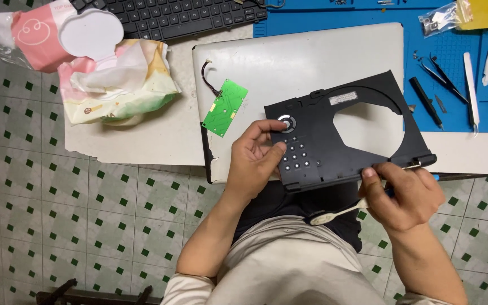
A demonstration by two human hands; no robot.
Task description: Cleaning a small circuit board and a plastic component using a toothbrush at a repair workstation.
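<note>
Two bare hands hold a black plastic panel [345, 133] above the person's lap, at the front edge of a white table [142, 135]. The left hand [252, 161] grips the panel's lower left corner, its fingers curled narrowly around the edge and the thumb pressed on the face just beside a grid of small round button holes; a round ring-shaped control sits just above the fingertips. The right hand [408, 195] pinches the panel's lower right corner between thumb and forefinger, and the same hand carries a white toothbrush [337, 213] whose head points left below the panel; how the remaining fingers close on its handle is hidden, so it seems tucked in the palm. A large curved opening takes up the panel's right half, well clear of either grip.

Beyond the left fingers lies a small green circuit board [225, 107] with dark wires, resting on a pale grey flat lid [300, 62]. Farther left sit opened wet-wipe packs [117, 85]. Past the right fingers, tweezers [439, 70] and small tools lie on a blue work mat [453, 51]. A black keyboard [176, 17] lies at the far edge.
</note>
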